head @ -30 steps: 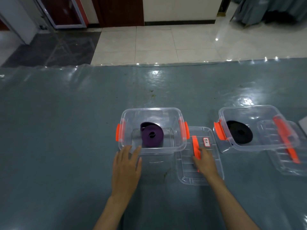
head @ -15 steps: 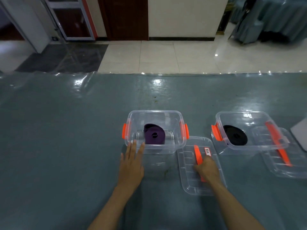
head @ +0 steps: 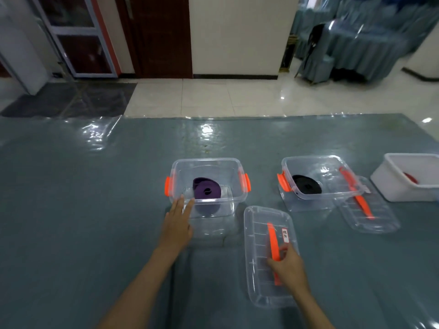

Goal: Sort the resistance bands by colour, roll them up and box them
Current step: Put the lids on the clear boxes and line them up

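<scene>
Since the earlier frame my right hand [head: 288,264] has slid down the orange handle [head: 273,248] toward the near end of the lid [head: 259,236]; its grip is clamped on that handle. My left hand [head: 177,224], fingers straight, touches the near wall of the clear box [head: 206,165] holding the purple roll [head: 206,189]. The lid lies just right of this box, long axis near to far. Further right, another clear box [head: 316,162] holds a black roll [head: 306,185], and a white tub [head: 399,184] something red.

Your left hand [head: 177,227] and right hand [head: 288,267] are bare, with no gloves, rings or watch. Both forearms, rising from the frame's lower edge, show no sleeves.
</scene>
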{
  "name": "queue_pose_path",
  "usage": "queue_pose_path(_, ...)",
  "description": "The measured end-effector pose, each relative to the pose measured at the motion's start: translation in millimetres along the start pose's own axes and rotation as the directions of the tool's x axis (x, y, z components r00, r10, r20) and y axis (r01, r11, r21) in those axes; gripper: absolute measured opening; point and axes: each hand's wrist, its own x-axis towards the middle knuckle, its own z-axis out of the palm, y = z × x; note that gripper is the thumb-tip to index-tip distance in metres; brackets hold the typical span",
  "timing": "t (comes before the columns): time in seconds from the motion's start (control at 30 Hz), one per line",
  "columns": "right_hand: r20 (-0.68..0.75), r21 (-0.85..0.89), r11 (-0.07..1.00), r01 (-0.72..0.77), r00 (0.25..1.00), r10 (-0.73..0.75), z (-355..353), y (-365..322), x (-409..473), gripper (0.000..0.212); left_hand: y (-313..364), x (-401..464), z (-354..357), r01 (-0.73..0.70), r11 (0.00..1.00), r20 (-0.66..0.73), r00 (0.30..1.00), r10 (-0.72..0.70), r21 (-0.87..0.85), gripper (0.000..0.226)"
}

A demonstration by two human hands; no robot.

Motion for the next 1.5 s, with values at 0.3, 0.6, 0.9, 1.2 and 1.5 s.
queue_pose_path(0.3,-0.026,-0.127,0.957,0.261,0.963,-0.267,-13,-88,32,0.033,-8,-7,-3,-0.095,0.991,-0.038,0.994,0.099,0.093,0.085)
queue_pose_path(0.6,0.122,-0.361,0.784,0.505,0.859,-0.497,14,-198,94,0.039,-11,34,-15,-0.013,0.942,-0.367,0.923,-0.117,-0.335,0.032)
queue_pose_path(0.9,0.420,-0.430,0.492,0.757,0.650,-0.633,85,-273,136,0.042,-27,90,-11,0.111,0.861,-0.215,0.945,-0.246,-0.495,0.064)
queue_pose_path(1.2,0.225,-0.137,0.516,0.846,0.534,-0.815,84,-219,155,0.039,-42,94,5,0.101,0.732,-0.180,0.938,-0.295,-0.673,0.060)
queue_pose_path(1.5,0.020,0.429,0.903,0.014,1.000,-0.024,74,-176,141,0.073,-41,88,12,0.285,0.473,0.014,0.867,-0.498,-0.834,0.078)
